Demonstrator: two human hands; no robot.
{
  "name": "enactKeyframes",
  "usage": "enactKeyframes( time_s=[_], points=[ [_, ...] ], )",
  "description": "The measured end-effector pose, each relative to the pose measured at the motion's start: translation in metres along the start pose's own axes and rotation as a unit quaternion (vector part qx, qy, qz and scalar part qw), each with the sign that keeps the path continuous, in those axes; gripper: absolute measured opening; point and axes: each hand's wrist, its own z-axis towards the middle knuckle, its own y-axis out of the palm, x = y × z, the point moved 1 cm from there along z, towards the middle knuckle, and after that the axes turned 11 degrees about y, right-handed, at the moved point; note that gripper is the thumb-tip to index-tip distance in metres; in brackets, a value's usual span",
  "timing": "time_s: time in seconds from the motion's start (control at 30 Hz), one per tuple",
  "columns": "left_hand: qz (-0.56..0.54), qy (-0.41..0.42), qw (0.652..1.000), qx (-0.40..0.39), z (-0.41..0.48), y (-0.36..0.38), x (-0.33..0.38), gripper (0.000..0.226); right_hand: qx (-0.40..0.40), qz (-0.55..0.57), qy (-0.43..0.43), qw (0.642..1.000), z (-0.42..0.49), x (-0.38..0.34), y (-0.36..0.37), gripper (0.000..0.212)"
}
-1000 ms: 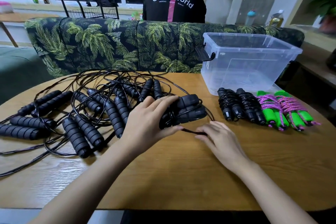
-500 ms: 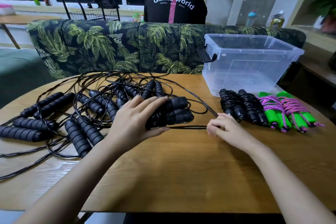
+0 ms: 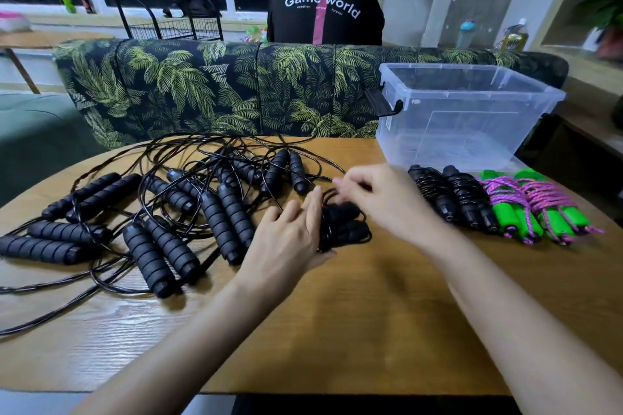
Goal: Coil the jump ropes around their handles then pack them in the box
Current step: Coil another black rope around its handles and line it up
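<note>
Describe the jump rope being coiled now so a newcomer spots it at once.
Start at the clear box on the table's far right; a row of wrapped ropes lies in front of it. Left of that row is a black pair of handles between the left hand and right hand. It alone is held, cord partly wound around it.

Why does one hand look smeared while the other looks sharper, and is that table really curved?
Head view: the right hand is motion-blurred, seemingly pinching the black cord; the left hand, gripping the black handles, is crisper; the wide-angle lens bows the sofa back and table edge, so some curve is likely distortion.
</note>
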Motion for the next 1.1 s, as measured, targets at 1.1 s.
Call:
enactKeyframes(
  time_s=[1.1],
  points=[
    [-0.375,-0.262,0.887,0.061,0.002,0.001,-0.032,0.074,0.324,-0.285,-0.243,0.869,-0.056,0.096,0.072,0.026]
  ],
)
